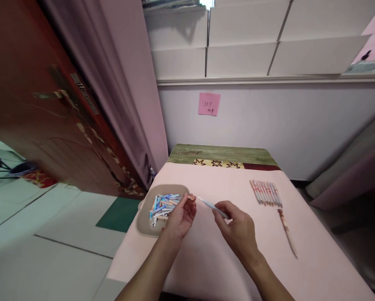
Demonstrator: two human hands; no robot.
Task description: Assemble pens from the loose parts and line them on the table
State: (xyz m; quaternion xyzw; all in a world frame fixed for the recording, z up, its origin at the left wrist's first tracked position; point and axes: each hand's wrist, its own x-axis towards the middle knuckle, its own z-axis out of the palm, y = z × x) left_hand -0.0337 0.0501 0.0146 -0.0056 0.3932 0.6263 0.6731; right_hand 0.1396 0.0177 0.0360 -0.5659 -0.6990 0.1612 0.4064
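Note:
Between the thumb and fingers of my left hand (181, 219) is a small brown bear-shaped pen topper (191, 197). My right hand (239, 225) pinches a slim light blue pen barrel (210, 204), its white tip aimed at the topper. A small gap separates the tip from the topper. Partly behind my left hand stands a beige plastic bin (142, 223) with blue, white and tan pen parts (164, 205) in it. To the right, a neat row of pens (265, 193) lies on the pink tablecloth. Below that row rests a single pen (287, 234) with a brown topper.
The pink-covered table (219, 179) meets the wall at its far end, where a green wood-patterned strip (187, 153) shows. A pink note (209, 104) is stuck on the wall. On the left are a purple curtain (125, 104) and a brown door (65, 146).

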